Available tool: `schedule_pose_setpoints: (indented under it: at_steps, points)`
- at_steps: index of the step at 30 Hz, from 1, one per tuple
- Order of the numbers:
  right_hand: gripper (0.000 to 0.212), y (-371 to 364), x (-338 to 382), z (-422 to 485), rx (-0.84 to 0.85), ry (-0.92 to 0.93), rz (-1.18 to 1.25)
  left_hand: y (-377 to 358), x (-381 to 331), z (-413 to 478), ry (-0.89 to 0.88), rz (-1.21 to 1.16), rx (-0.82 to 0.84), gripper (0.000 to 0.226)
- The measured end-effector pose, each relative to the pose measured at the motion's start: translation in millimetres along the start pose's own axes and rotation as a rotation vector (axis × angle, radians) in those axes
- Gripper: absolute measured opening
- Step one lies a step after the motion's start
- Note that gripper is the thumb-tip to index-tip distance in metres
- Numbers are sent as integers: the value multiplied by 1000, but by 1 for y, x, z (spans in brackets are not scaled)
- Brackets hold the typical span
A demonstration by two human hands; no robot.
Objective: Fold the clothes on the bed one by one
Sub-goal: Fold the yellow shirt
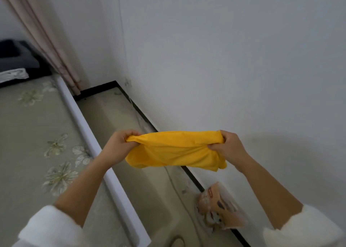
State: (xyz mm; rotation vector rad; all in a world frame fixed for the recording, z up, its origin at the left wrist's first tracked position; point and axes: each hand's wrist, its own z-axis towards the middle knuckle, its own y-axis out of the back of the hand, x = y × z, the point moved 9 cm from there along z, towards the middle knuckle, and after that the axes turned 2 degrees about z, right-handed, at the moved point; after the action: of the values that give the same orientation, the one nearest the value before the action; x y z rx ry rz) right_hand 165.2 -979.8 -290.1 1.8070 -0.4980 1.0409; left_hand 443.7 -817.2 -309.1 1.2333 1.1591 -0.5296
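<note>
— What carries things here?

— A bed (28, 126) on the left. Its cover is pale green with stitched flowers, and a white rail (104, 168) runs along its side.

— Anything lying on it?

— At the far end there's a crumpled white cloth (13, 75) just beside a dark grey bulk (16, 59), which is too blurred to name.

— And next to the bed?

— A strip of beige floor (116, 119) between the rail and the wall. A tan printed plastic bag (221, 207) lies on it against the wall, and a thin pale cable (173, 181) trails along it.
</note>
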Motion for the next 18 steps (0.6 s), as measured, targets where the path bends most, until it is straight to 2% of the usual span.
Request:
schedule_pose_setpoints:
  at_steps: [2, 5, 11, 18]
  points:
    - [16, -3, 9, 32, 44, 31, 18, 8, 2, 16, 32, 0, -63, 21]
    - [16, -19, 29, 76, 108, 71, 43, 26, 9, 36, 95, 26, -172, 11]
    - [24, -74, 71, 158, 243, 94, 85, 87, 34, 77, 193, 65, -318, 19]
    - [27, -162, 150, 272, 376, 153, 88, 182, 71, 140, 222, 76, -355, 16]
